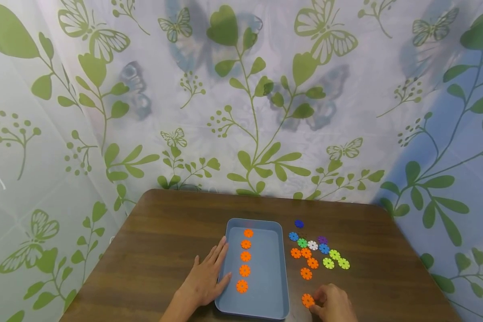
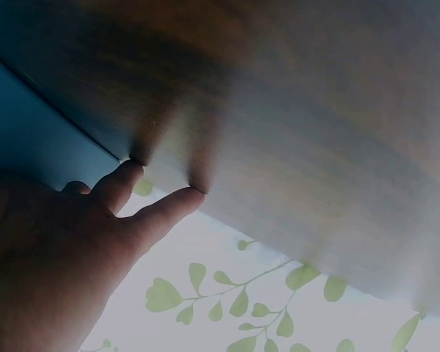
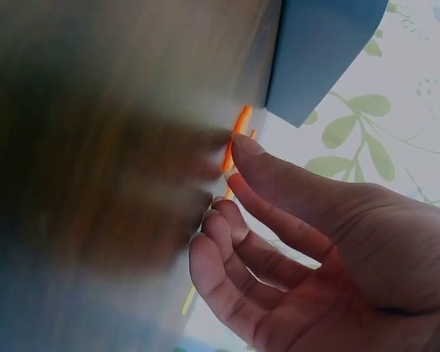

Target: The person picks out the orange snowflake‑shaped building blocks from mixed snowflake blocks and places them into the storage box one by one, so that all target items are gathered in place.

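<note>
My right hand pinches an orange notched disc between thumb and forefinger, low over the table near the tray's right front corner. In the right wrist view the disc appears edge-on at the fingertips. On the left rim of the blue-grey tray rests my left hand, its fingers fairly straight and spread. Inside the tray, several orange discs lie in a single column from back to front, left of its middle.
Right of the tray lie loose discs: orange ones, yellow-green ones, a white one, a green one, a purple one and blue ones. A patterned curtain hangs behind the brown wooden table.
</note>
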Demonstrator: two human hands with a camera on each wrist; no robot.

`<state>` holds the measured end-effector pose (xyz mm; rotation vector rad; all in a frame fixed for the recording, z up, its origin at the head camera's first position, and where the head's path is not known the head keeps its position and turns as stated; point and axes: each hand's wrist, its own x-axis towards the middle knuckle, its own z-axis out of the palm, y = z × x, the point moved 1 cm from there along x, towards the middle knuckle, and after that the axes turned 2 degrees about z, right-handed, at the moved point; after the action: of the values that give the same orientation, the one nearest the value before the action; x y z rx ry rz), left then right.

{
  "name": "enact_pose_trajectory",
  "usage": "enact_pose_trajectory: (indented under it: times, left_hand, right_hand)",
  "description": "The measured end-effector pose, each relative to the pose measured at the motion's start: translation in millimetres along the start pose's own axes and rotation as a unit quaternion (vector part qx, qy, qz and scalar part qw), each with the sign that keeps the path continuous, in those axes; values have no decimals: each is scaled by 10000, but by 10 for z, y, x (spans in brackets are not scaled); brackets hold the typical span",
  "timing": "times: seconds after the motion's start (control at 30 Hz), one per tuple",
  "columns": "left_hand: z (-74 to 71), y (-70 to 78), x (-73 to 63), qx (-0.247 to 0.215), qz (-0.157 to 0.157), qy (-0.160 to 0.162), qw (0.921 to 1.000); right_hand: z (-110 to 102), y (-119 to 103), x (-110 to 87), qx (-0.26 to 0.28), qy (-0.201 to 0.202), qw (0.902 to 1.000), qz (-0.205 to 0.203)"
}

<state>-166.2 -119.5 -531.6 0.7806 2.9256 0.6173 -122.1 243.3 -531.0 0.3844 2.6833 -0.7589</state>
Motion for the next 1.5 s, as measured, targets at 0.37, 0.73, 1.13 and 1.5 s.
enact_pose_trajectory:
  times: [0.37, 0.73, 1.13, 1.5]
  left_hand:
    - [41, -49, 6, 67, 146, 96, 9998]
    - [94, -75, 18, 33, 56, 81, 9999]
    - [40, -38, 1, 97, 62, 53, 9999]
    - [80, -71, 14, 60, 149, 167, 9997]
  right_hand:
    - [11, -65, 1, -55, 53, 9999, -100]
    - [18, -85, 7, -59, -40, 9999, -100]
    - [9, -25, -41, 355, -145, 9993, 18]
    - [-30, -17, -123, 782, -76, 9968, -175]
